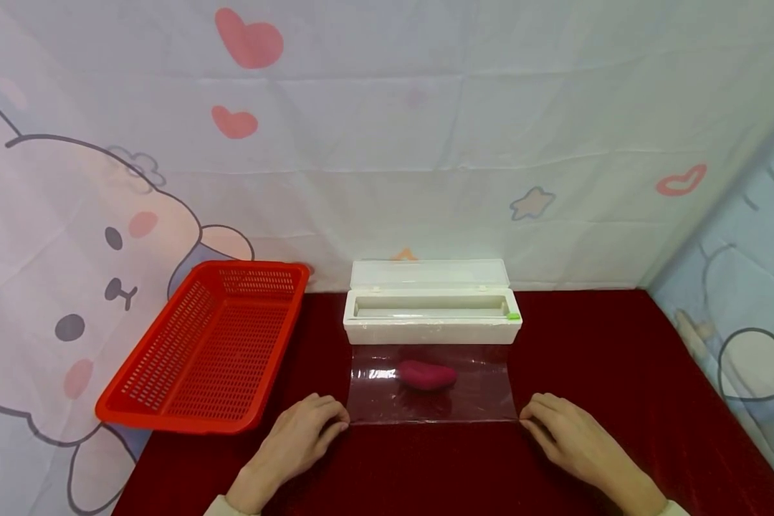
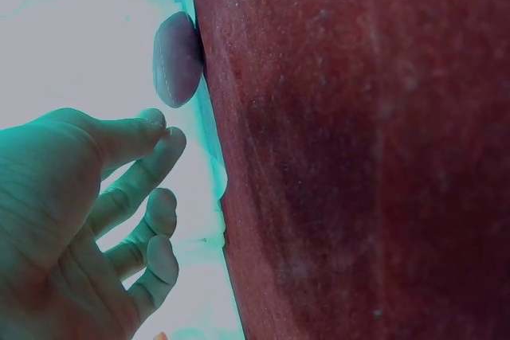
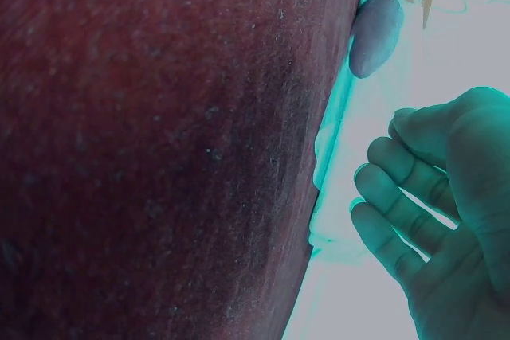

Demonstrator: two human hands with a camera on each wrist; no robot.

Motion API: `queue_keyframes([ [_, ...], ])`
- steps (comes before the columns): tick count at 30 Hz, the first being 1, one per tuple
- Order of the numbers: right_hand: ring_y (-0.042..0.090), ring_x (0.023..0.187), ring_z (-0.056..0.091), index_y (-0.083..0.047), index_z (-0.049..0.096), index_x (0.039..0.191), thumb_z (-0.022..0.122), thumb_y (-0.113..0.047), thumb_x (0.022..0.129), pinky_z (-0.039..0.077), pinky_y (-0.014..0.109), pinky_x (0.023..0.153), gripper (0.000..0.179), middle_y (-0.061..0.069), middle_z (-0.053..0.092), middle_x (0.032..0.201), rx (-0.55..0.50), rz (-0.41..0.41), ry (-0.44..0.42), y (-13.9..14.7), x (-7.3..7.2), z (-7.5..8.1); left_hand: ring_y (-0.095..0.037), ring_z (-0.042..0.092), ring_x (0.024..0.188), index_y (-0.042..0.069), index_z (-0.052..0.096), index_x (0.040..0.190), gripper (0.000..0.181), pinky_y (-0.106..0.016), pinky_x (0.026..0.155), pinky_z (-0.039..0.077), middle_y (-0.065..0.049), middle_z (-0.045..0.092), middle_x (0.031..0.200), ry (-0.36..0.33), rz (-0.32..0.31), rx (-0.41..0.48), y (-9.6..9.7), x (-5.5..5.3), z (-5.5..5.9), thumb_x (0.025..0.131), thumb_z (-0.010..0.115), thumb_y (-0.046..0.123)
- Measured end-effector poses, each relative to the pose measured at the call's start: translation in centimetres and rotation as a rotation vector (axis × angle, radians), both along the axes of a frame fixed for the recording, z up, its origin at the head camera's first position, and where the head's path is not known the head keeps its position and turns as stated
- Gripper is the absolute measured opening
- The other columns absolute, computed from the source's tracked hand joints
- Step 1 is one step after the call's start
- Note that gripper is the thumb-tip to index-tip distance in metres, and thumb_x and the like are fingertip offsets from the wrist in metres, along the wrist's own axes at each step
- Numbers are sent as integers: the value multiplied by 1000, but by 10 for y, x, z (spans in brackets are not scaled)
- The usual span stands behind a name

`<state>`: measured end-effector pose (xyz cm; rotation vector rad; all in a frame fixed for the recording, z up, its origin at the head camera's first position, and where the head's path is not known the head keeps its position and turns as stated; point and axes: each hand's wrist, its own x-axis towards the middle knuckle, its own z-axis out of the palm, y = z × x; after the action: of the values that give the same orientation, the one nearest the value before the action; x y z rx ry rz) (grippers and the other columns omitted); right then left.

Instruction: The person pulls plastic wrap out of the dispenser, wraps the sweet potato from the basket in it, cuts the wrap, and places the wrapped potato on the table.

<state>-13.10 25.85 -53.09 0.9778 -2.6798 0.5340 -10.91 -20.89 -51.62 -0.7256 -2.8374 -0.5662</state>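
Note:
A sheet of clear cling film stretches forward from a white cling film dispenser, whose lid stands raised. On the middle of the sheet lies a reddish-purple sweet potato, also visible in the left wrist view and the right wrist view. My left hand pinches the film's near left corner between thumb and forefinger. At the near right corner, my right hand holds the film the same way. Neither hand touches the sweet potato. In both wrist views the film between the fingertips is hard to make out.
A red plastic basket with perforated sides stands on the left, beyond my left hand. A small green slider sits at the right end of the dispenser's front edge. Dark red cloth covers the table, and a printed curtain hangs behind it.

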Motion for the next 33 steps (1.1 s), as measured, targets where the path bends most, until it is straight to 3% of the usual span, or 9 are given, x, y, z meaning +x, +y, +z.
queue_keyframes([
  [9,-5,82,57,-23,71,94,85,-9,88,57,24,70,21,-19,64,91,-5,-3,19,0,0,-1,0,54,82,28,74,93,11,-23,72,52,21,69,93,14,-6,10,1,1,-2,96,80,19],
  [18,-5,79,55,-21,71,93,87,-9,85,53,22,67,21,-17,63,89,5,-14,96,1,-1,-2,-1,56,83,27,74,94,11,-24,71,53,20,70,93,40,-13,11,1,-1,-1,96,81,19],
  [25,-5,78,52,-22,71,93,86,-11,88,53,22,67,19,-18,62,89,34,-46,56,-1,-2,1,-2,56,84,27,74,94,11,-24,72,53,20,70,94,27,-15,12,2,-1,0,96,80,19],
  [33,-5,78,53,-22,70,92,86,-13,88,53,22,67,20,-18,61,88,30,-52,69,0,-4,2,-2,54,81,27,73,94,12,-22,70,51,19,69,93,38,-20,8,3,-4,3,95,81,18],
])
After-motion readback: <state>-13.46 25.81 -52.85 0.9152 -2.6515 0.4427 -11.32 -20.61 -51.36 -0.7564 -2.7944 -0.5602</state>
